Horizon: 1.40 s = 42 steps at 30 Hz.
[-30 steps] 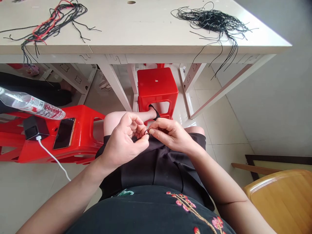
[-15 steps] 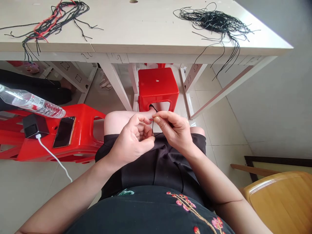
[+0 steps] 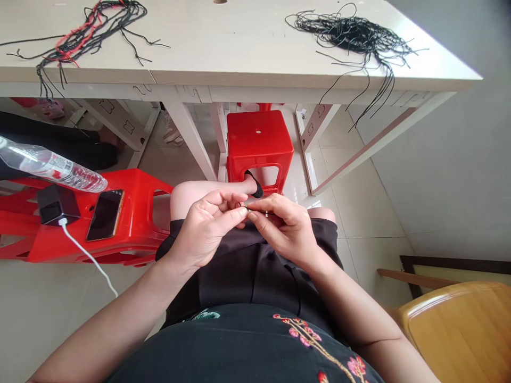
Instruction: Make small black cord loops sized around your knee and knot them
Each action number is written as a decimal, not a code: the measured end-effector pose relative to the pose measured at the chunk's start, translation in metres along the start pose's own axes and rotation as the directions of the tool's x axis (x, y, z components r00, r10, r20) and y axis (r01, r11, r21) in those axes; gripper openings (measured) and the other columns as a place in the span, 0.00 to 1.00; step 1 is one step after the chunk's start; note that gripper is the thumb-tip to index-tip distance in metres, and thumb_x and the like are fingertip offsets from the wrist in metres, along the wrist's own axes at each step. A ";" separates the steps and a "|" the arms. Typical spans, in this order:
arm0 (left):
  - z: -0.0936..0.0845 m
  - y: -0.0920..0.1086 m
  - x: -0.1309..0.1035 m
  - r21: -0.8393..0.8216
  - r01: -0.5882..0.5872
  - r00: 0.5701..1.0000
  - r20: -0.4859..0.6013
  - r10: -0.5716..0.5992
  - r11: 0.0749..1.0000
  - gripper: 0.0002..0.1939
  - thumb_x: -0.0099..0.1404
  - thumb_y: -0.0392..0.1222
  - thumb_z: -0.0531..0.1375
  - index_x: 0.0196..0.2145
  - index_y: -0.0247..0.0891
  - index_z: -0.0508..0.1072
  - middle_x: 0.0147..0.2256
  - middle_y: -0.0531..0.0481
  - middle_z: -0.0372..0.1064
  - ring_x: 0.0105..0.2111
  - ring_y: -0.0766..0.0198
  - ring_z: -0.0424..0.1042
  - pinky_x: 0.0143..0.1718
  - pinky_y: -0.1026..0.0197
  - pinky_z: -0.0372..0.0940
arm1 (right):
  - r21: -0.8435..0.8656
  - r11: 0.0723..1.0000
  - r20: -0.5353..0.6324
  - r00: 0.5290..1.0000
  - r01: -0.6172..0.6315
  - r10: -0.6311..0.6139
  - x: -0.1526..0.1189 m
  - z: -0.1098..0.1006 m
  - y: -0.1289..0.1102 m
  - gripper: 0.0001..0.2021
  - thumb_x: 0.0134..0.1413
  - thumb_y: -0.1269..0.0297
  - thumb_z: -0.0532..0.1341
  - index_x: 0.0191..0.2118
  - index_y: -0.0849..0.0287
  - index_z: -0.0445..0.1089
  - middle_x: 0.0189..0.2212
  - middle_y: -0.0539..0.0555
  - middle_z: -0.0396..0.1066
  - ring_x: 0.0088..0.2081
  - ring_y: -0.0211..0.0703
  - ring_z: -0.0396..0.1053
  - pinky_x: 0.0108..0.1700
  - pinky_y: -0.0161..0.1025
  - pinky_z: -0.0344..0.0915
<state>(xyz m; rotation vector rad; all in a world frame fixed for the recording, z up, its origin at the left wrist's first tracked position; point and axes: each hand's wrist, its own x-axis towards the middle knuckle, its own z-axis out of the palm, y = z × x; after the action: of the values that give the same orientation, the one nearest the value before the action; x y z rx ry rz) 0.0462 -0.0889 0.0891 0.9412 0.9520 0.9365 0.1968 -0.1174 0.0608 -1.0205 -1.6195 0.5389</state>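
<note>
Pale table [image 3: 239, 50] spans the top of the view, its right corner close to a grey wall [image 3: 443, 159]. On it, at right, a loose bundle of black cords [image 3: 351, 33], several ends hanging over the front edge; at left, a tangle of black and red cords [image 3: 88, 34], ends also over the edge. Below the table: red stool [image 3: 259, 133], upright, between white table legs. To the left, a second red stool [image 3: 139, 207] bearing a phone [image 3: 105, 214], a black box [image 3: 58, 205] with a white cable [image 3: 90, 254] plugged in, and a clear bottle [image 3: 51, 165] lying slantwise beside them. Wooden chair [image 3: 459, 324] at lower right. Nothing stands between the camera and the hands.

Hands: above the lap, fingertips nearly meeting. Left hand [image 3: 209, 226]: thumb and forefinger pressed together on a thin black cord [image 3: 246, 208], other fingers curled. Right hand [image 3: 287, 226]: thumb and forefinger pinching the same cord just beside the left thumb tip, remaining fingers bent under. Cord lies between the two hands, mostly hidden by the fingers; its full length cannot be told.
</note>
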 end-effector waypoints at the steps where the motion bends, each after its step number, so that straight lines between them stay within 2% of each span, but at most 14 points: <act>1: 0.000 0.000 0.000 0.001 0.005 1.000 -0.002 -0.005 1.000 0.08 0.49 0.34 0.67 0.30 0.35 0.75 0.27 0.54 0.70 0.25 0.72 0.68 0.29 0.68 0.66 | 0.003 1.000 -0.015 1.000 -0.007 0.007 0.000 0.001 0.000 0.03 0.55 0.70 0.60 0.36 0.59 0.72 0.26 0.51 0.72 0.27 0.34 0.66 0.30 0.34 0.65; 5: -0.002 0.000 -0.002 0.003 0.021 1.000 -0.012 -0.021 1.000 0.07 0.50 0.35 0.68 0.29 0.36 0.76 0.29 0.51 0.73 0.27 0.70 0.70 0.31 0.66 0.68 | 0.009 0.999 -0.073 0.997 -0.034 0.035 -0.001 0.004 -0.001 0.04 0.55 0.69 0.61 0.36 0.60 0.73 0.26 0.52 0.73 0.25 0.34 0.67 0.27 0.34 0.64; 10: -0.003 -0.001 -0.003 0.010 0.025 1.000 0.001 -0.025 1.000 0.05 0.54 0.37 0.65 0.31 0.36 0.77 0.32 0.48 0.74 0.29 0.66 0.72 0.35 0.60 0.70 | -0.062 0.997 -0.092 0.995 -0.039 0.033 -0.003 0.006 0.000 0.05 0.56 0.69 0.60 0.36 0.58 0.74 0.26 0.51 0.76 0.27 0.36 0.71 0.31 0.35 0.68; 17: 0.000 -0.001 -0.002 0.045 0.000 0.997 -0.074 0.003 0.999 0.05 0.52 0.37 0.66 0.30 0.36 0.77 0.30 0.50 0.75 0.27 0.66 0.73 0.34 0.60 0.72 | -0.215 0.976 -0.075 0.995 0.045 -0.063 -0.006 0.007 0.004 0.09 0.57 0.68 0.58 0.41 0.57 0.74 0.30 0.51 0.78 0.28 0.37 0.74 0.31 0.35 0.71; 20: 0.001 -0.002 -0.002 0.102 -0.019 0.995 -0.098 0.029 0.995 0.06 0.53 0.38 0.66 0.30 0.36 0.77 0.29 0.50 0.75 0.26 0.67 0.74 0.34 0.60 0.73 | -0.228 0.970 -0.082 0.992 0.079 -0.100 -0.007 0.007 0.004 0.09 0.57 0.70 0.58 0.41 0.57 0.74 0.31 0.51 0.79 0.29 0.37 0.75 0.32 0.34 0.72; 22: 0.000 -0.003 -0.003 0.164 -0.071 0.991 -0.100 0.088 0.984 0.06 0.55 0.39 0.65 0.32 0.36 0.77 0.29 0.50 0.76 0.26 0.67 0.74 0.34 0.61 0.73 | -0.207 0.975 -0.091 0.991 0.076 -0.096 -0.007 0.007 0.002 0.08 0.56 0.70 0.59 0.40 0.59 0.74 0.31 0.51 0.79 0.28 0.36 0.75 0.31 0.33 0.72; 26: 0.000 -0.005 -0.006 0.341 -0.209 0.964 -0.087 0.252 0.917 0.08 0.58 0.40 0.64 0.36 0.37 0.77 0.32 0.51 0.77 0.27 0.68 0.75 0.34 0.63 0.74 | -0.074 0.996 -0.042 0.998 -0.049 0.046 -0.007 0.006 -0.002 0.07 0.56 0.69 0.59 0.37 0.60 0.75 0.29 0.52 0.79 0.27 0.36 0.75 0.30 0.32 0.72; 28: 0.000 -0.005 -0.008 0.403 -0.240 0.953 -0.077 0.294 0.883 0.08 0.58 0.40 0.64 0.36 0.37 0.77 0.33 0.50 0.77 0.28 0.67 0.75 0.33 0.64 0.74 | 0.018 0.991 0.003 0.992 -0.130 0.129 -0.007 0.005 -0.005 0.07 0.56 0.69 0.59 0.37 0.60 0.75 0.29 0.53 0.79 0.28 0.37 0.75 0.30 0.32 0.72; 32: 0.001 -0.003 -0.009 0.436 -0.245 0.949 -0.076 0.307 0.866 0.08 0.58 0.41 0.64 0.36 0.37 0.77 0.34 0.50 0.77 0.27 0.67 0.75 0.31 0.66 0.74 | 0.186 0.952 0.058 0.970 -0.242 0.235 -0.006 0.005 -0.008 0.07 0.55 0.69 0.58 0.36 0.61 0.75 0.30 0.53 0.79 0.29 0.38 0.76 0.30 0.32 0.72; 37: 0.002 -0.002 -0.008 0.470 -0.247 0.943 -0.083 0.322 0.847 0.07 0.57 0.41 0.64 0.35 0.38 0.77 0.31 0.51 0.76 0.26 0.68 0.75 0.28 0.67 0.73 | 0.372 0.861 0.101 0.937 -0.347 0.334 -0.006 0.007 -0.007 0.07 0.55 0.64 0.60 0.32 0.60 0.75 0.29 0.53 0.78 0.30 0.39 0.75 0.33 0.34 0.72; 42: 0.001 -0.002 -0.006 0.412 -0.200 0.961 -0.096 0.260 0.889 0.11 0.57 0.43 0.64 0.37 0.37 0.77 0.32 0.50 0.76 0.24 0.69 0.74 0.26 0.67 0.72 | 0.420 0.778 0.167 0.882 -0.468 0.440 -0.007 0.006 -0.003 0.11 0.52 0.58 0.62 0.34 0.61 0.75 0.28 0.53 0.77 0.29 0.39 0.72 0.30 0.36 0.70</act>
<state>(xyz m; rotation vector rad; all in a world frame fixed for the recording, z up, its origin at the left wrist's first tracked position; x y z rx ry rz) 0.0458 -0.0949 0.0892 1.3696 1.2056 1.0437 0.1902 -0.1233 0.0572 -1.0407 -1.1984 1.2270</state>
